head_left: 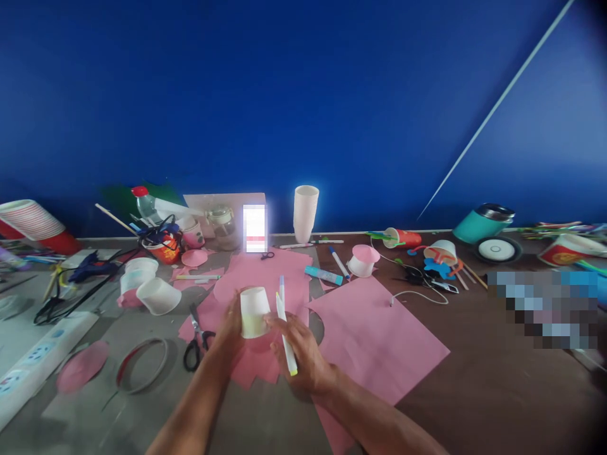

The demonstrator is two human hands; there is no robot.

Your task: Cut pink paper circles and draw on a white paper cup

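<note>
Both hands meet over pink paper (379,328) near the bench's middle. Left hand (231,332) fingers wrap an upturned white cup (254,311); right hand (303,354) fingers pinch a white marker (286,341), scissors (196,341) lying just left.

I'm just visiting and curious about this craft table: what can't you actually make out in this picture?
- Head view: the upright panel by the wall is blurred out; nothing on it reads.
- A pixelated patch hides whatever lies at the table's right.
- The left hand covers one side of the white paper cup.
- The right hand hides part of the pen.
- The red cup stack is cut by the left edge.
</note>
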